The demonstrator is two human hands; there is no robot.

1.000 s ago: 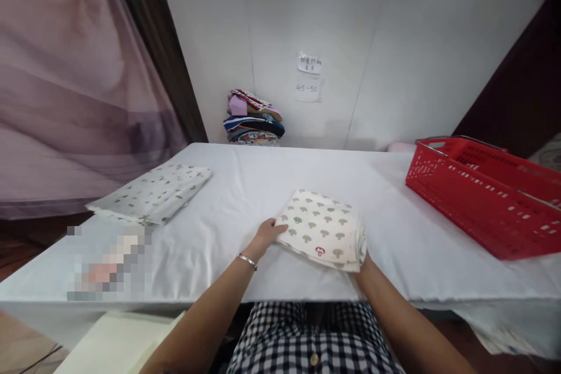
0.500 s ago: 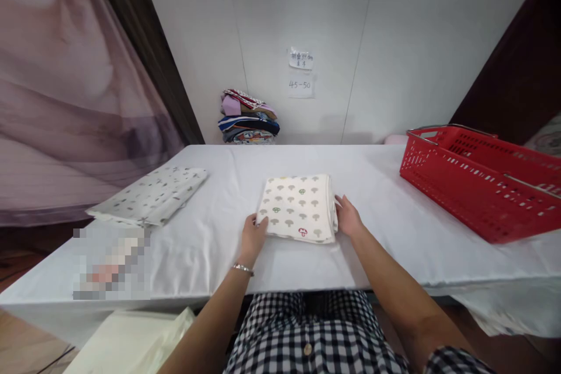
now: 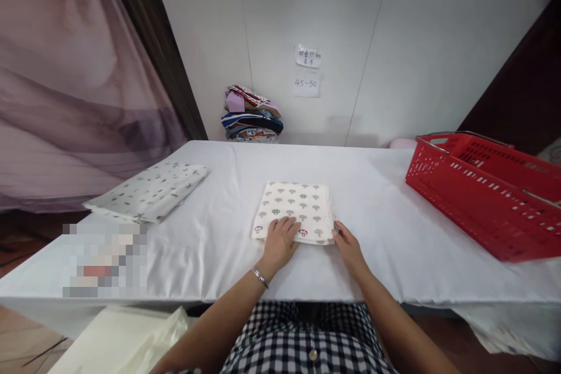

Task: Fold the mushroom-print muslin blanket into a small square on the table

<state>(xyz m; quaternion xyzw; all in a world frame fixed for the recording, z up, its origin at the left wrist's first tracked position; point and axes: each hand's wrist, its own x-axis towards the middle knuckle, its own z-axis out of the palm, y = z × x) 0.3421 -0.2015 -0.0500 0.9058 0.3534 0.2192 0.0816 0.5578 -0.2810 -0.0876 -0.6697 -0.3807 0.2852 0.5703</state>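
A folded white cloth printed with mushrooms [image 3: 293, 201] lies flat on the white-covered table in front of me. My left hand [image 3: 281, 239] rests palm down on its near edge, fingers stretched out over the print. At the cloth's near right corner, my right hand [image 3: 348, 243] pinches the layered side edge between thumb and fingers. Most prints are grey; a few mushrooms are green or dark red.
To the left lies another folded white cloth with small dark prints [image 3: 151, 190], a blurred-out patch [image 3: 105, 260] just in front of it. A red plastic basket [image 3: 482, 204] stands at the right. Folded fabrics [image 3: 253, 117] are stacked by the wall behind the table [image 3: 210, 269].
My left hand has moved from the cloth's left corner onto its near edge and flattened there. My right hand has slid down the right side toward the near corner.
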